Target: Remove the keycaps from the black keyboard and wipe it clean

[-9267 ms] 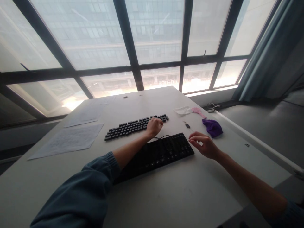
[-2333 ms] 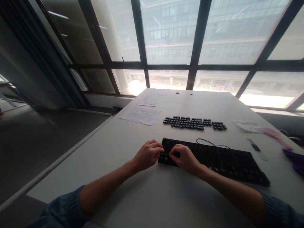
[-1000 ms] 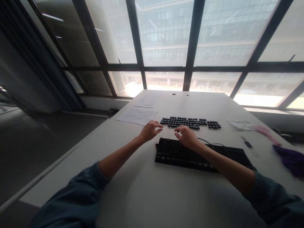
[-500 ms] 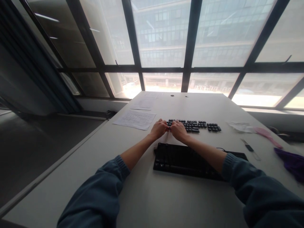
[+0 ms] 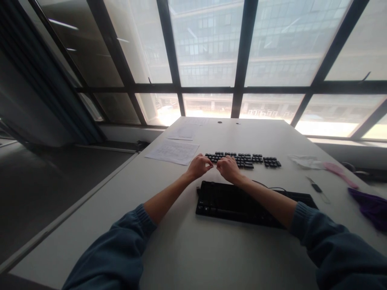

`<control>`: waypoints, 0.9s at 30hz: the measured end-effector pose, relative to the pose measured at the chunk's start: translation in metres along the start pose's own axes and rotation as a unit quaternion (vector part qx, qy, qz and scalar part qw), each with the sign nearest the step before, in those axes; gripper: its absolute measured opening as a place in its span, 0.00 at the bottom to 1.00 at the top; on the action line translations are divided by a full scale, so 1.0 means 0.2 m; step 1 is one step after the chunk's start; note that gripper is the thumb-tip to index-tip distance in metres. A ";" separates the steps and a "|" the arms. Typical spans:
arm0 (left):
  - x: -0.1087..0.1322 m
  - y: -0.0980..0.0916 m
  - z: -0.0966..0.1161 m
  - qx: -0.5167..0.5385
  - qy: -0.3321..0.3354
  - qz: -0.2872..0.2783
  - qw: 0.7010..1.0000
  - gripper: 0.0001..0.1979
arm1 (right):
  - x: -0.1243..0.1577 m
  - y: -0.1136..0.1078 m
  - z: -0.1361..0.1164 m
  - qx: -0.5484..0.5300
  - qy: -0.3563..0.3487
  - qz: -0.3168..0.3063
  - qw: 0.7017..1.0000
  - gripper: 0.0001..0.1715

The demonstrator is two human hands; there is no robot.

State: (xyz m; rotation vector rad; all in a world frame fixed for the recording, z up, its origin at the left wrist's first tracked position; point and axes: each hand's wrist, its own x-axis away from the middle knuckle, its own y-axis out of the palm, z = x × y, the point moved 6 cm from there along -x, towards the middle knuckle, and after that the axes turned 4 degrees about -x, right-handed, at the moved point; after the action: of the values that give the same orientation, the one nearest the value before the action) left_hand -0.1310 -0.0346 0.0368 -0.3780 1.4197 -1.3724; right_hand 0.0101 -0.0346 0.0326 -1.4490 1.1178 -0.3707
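My left hand (image 5: 199, 166) is closed in a pinch, thumb against fingertips, beside the left end of several rows of loose black keycaps (image 5: 243, 159). Close to its right, my right hand (image 5: 228, 168) is also closed, its curled fingers in front of part of the rows. A small gap separates the two hands. Whatever the fingertips hold, if anything, is too small to make out. Nearer to me lies a black keyboard base (image 5: 229, 201), its dark key area stripped of most caps; a few stay at its left end. My right forearm crosses above it.
Printed papers (image 5: 173, 151) lie left on the white table (image 5: 181, 245). To the right are a crumpled white tissue (image 5: 306, 162), a pink strip-like item (image 5: 338, 172), a small dark-handled tool (image 5: 317, 188) and a purple cloth (image 5: 369, 207). A black cable (image 5: 261, 184) runs behind the keyboard base.
My hands have drawn slightly apart, the left one moving a little left. More keycaps at the left end of the rows now show.
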 end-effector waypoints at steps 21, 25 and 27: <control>0.49 -0.10 0.43 0.201 -0.020 -0.119 0.972 0.02 | 0.61 -0.11 -0.16 -0.354 0.001 -0.049 0.934 0.06; 0.50 -0.09 0.44 0.191 0.000 -0.113 0.975 0.02 | 0.62 -0.11 -0.17 -0.337 -0.001 -0.046 0.940 0.07; 0.51 -0.08 0.44 0.186 0.012 -0.106 0.977 0.02 | 0.62 -0.11 -0.18 -0.333 -0.004 -0.043 0.942 0.07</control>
State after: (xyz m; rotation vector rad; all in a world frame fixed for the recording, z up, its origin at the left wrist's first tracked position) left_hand -0.1033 -0.1666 0.0260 -0.2718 1.1324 -1.7826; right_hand 0.0530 -0.1577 0.0145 -2.0923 1.2383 -0.0338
